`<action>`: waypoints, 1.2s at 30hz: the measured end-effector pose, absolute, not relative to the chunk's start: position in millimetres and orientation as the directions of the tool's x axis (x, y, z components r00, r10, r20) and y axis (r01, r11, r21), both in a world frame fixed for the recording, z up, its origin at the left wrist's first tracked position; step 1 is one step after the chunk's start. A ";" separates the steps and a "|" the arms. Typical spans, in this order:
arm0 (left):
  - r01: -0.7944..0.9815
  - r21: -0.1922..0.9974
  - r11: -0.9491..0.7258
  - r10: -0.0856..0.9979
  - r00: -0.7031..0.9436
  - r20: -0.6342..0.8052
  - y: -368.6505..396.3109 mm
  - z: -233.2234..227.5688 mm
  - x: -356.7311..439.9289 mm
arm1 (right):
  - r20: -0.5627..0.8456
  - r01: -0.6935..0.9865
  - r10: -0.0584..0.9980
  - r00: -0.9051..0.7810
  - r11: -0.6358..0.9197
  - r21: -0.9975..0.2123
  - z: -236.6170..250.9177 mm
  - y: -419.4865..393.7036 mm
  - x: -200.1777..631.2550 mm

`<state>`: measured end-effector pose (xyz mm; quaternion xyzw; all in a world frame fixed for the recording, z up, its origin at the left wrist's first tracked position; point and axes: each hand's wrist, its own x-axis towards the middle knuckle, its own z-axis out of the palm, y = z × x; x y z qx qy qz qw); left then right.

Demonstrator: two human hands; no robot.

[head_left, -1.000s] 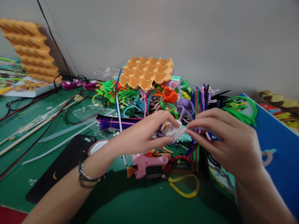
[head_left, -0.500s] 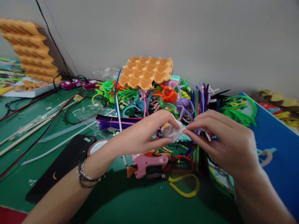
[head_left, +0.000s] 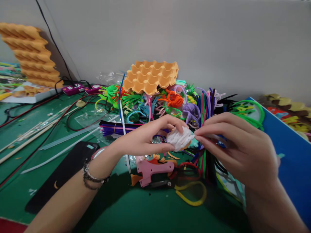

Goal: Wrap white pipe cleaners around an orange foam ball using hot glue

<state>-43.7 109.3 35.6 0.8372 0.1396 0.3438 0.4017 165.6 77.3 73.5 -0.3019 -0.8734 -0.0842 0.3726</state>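
Wrapping [head_left: 177, 137] covers most of the visible face of the white piece [head_left: 181, 141], tan edge [head_left: 187, 147] seemingly left bare! Your left hand [head_left: 145, 138] clamps it above the desk [head_left: 145, 210]; your right hand's [head_left: 243, 150] grip is pinched together at its side.

A plain grey wall [head_left: 218, 42] backs a green table [head_left: 126, 207].

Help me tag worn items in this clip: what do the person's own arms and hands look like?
Neither the left hand nor the right hand is gloved, and no sleeves show. Dark and silvery bracelets, in several strands, circle the left wrist; the right wrist shows none.
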 end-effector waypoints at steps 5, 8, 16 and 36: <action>0.126 0.688 -0.715 0.550 0.708 0.443 107.1 37.5 -43.0 | 0.708 0.574 0.467 -0.529 0.812 -0.107 71.7 77.3 163.5; 0.179 0.601 -0.779 0.525 0.709 0.470 106.9 39.1 -42.3 | 0.709 0.570 0.466 -0.529 0.814 -0.109 70.5 79.3 162.9; 0.186 0.504 -0.843 0.477 0.692 0.542 105.4 38.8 -40.7 | 0.680 0.569 0.483 -0.552 0.814 -0.116 69.4 78.0 165.2; -0.178 0.981 0.076 0.723 0.688 0.069 96.4 20.1 -16.1 | 0.694 0.585 0.464 -0.550 0.808 -0.077 65.5 79.0 158.3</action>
